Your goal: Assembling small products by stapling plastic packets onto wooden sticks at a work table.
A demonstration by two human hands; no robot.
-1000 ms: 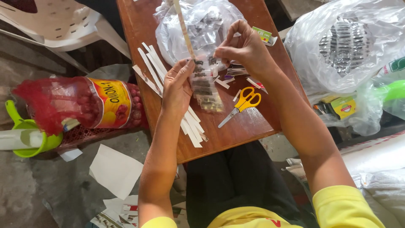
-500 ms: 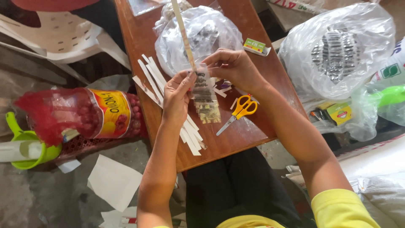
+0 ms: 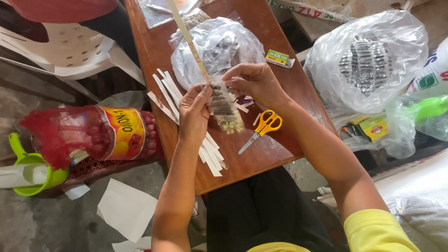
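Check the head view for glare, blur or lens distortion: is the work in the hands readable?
Head view: even, soft light, no hard shadows; glare on the clear plastic bag and the larger one hides their contents. Left hand, right hand and small packet are sharp. Table edges splay toward the frame corners, a wide-angle effect.

Wooden table [image 3: 261, 158] (scissors [image 3: 261, 128], paper strips [image 3: 207, 151])

Scissors [image 3: 261, 129] lie on the table [image 3: 154, 51], right of the paper strips [image 3: 205, 149] (bags behind).
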